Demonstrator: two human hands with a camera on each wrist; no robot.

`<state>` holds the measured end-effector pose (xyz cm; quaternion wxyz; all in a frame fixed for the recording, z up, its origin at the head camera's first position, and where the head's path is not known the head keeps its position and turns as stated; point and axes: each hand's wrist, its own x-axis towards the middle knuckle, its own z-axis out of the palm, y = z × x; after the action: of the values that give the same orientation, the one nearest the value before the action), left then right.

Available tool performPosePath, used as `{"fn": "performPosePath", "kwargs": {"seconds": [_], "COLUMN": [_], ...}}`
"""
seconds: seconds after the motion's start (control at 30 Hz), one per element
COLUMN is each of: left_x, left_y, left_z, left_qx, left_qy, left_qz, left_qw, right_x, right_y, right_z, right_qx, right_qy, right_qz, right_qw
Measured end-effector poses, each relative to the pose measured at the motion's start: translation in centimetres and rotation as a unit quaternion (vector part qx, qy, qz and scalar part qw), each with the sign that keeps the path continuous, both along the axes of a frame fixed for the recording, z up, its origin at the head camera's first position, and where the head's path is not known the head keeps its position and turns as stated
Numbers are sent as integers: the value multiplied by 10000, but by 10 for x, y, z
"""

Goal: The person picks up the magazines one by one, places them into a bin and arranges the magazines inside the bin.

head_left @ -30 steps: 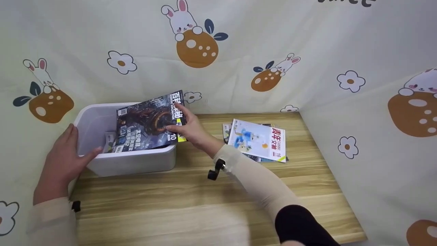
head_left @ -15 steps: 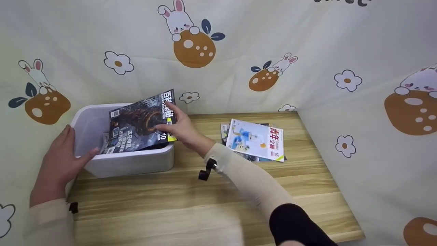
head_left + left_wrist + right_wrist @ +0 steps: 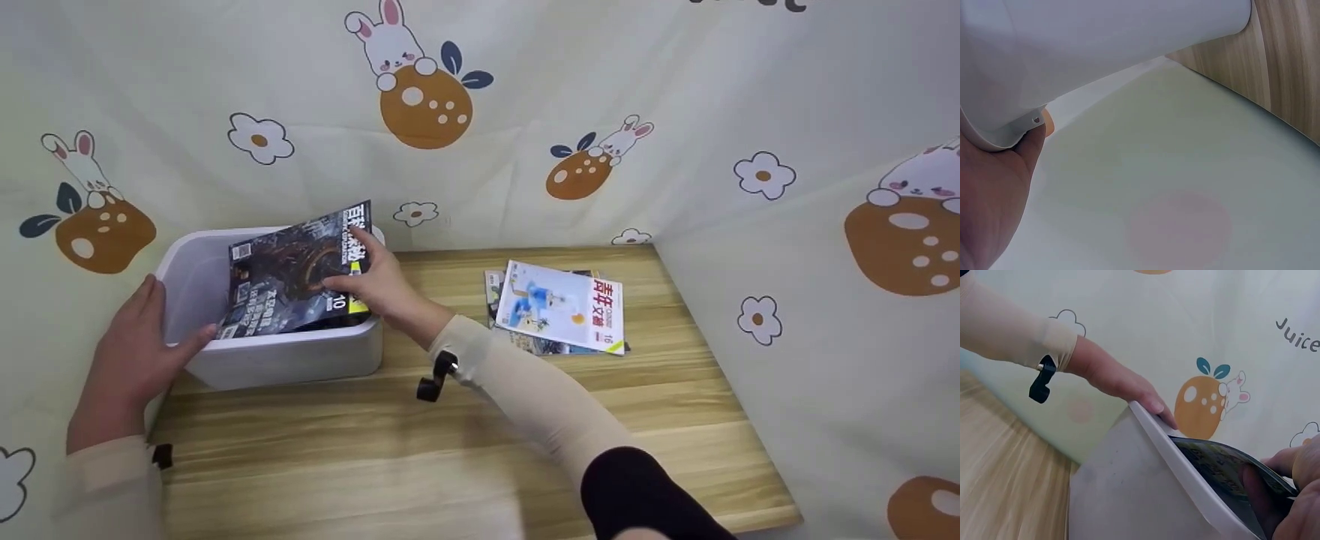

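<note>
A white plastic storage bin [image 3: 300, 360] stands on the left of the wooden table. My left hand [image 3: 139, 352] holds its near left corner, with the thumb lying over the rim; in the left wrist view that hand [image 3: 994, 191] lies against the underside of the rim. A dark magazine [image 3: 292, 274] with a wheel-like picture on its cover lies tilted in the bin, its right end raised above the rim. My right hand [image 3: 382, 281] pinches the magazine's right edge, thumb on the cover. In the right wrist view, the magazine [image 3: 1219, 464] bends between thumb and fingers.
To the right, a white magazine [image 3: 559, 307] lies at an angle on top of other magazines [image 3: 493, 281] on the table [image 3: 337, 457]. Patterned cloth walls [image 3: 510, 90] enclose the back and sides.
My right hand has moved left, carrying the dark magazine further over and into the bin. A lighter item seen earlier in the bin is now covered. My left hand stays at the bin's corner.
</note>
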<state>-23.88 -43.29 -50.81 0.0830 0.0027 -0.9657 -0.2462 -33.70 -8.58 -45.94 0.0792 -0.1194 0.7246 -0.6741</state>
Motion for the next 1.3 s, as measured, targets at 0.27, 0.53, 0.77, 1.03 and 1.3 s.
{"fn": "performPosePath", "kwargs": {"seconds": [0.27,0.53,0.77,1.03,1.3], "left_x": [2,0,0,0,-1], "left_y": [-1,-3,-2,0,-1], "left_z": [-1,-1,-2,0,-2], "left_qx": [-4,-16,10,29,-29], "left_qy": [31,22,-3,105,34], "left_qz": [-19,-29,-28,-58,2], "left_qw": [10000,10000,10000,9999,10000], "right_x": [2,2,6,6,8], "right_y": [-17,-28,-33,-35,-29], "right_z": [1,-1,0,-2,0], "right_qx": [98,481,444,591,147], "right_qy": [-37,143,-1,-12,-181], "right_qz": [-29,-104,-3,-36,74], "right_qw": [9999,9987,9990,9982,9997]}}
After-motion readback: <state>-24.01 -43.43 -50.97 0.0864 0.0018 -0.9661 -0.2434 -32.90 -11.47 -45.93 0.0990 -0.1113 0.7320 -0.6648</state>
